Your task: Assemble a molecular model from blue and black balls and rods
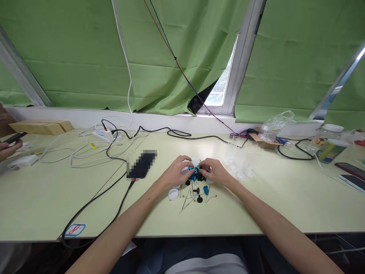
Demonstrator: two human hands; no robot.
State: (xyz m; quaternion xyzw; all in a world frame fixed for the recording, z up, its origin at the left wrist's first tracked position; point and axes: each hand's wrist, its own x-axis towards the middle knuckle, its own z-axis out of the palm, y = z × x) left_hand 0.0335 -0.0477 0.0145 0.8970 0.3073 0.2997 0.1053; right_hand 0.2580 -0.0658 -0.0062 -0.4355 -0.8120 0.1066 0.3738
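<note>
Judging by the loose spread on the bench (173,222), much looks left to do, though the translucent pieces do lie apart. From the left, a white cap (173,194), metal rods (186,199), a black disc-headed part (200,199) and a blue fitting (206,190) lie nearer the person than the mixed pile (195,176). The left hand (181,170) is half curled at the pile (its grip is hidden; I cannot tell what it holds). The right hand (212,170), similarly bent, meets the pile's other side, grip equally unclear. Rightmost are the translucent pieces (241,175).
</note>
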